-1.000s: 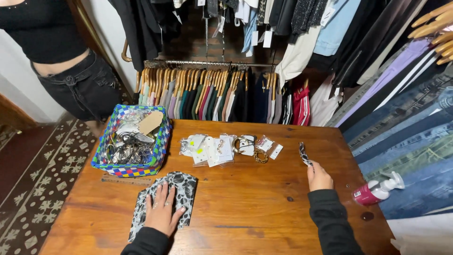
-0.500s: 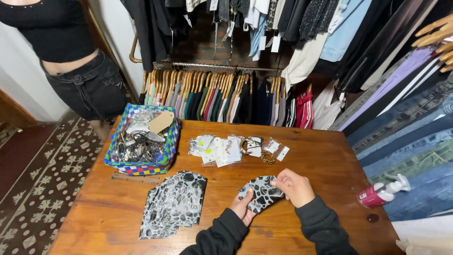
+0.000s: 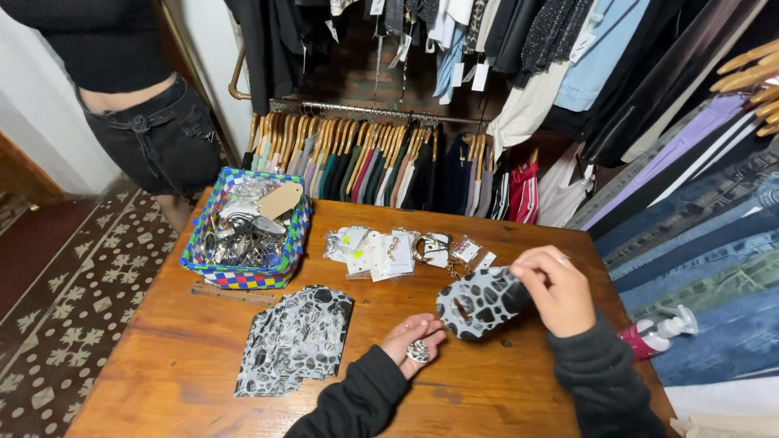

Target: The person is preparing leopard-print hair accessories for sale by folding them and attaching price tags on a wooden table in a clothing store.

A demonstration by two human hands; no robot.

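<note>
Half a second earlier both hands had met on the spotted pouch point(image 3: 480, 302); now the right hand point(image 3: 554, 290) alone pinched it above the table point(image 3: 527, 397), while the left hand point(image 3: 415, 339) had dropped away, cupping a small ornament point(image 3: 419, 351), apparently sorting stock.

Basket point(image 3: 243, 280) sat on table point(image 3: 178, 365) far-left | pouch stack point(image 3: 296, 341) lay before basket | carded jewellery point(image 3: 398, 250) lay right of basket | spray bottle point(image 3: 659, 332) at right edge | clothes rail point(image 3: 381, 109) stood behind table
</note>
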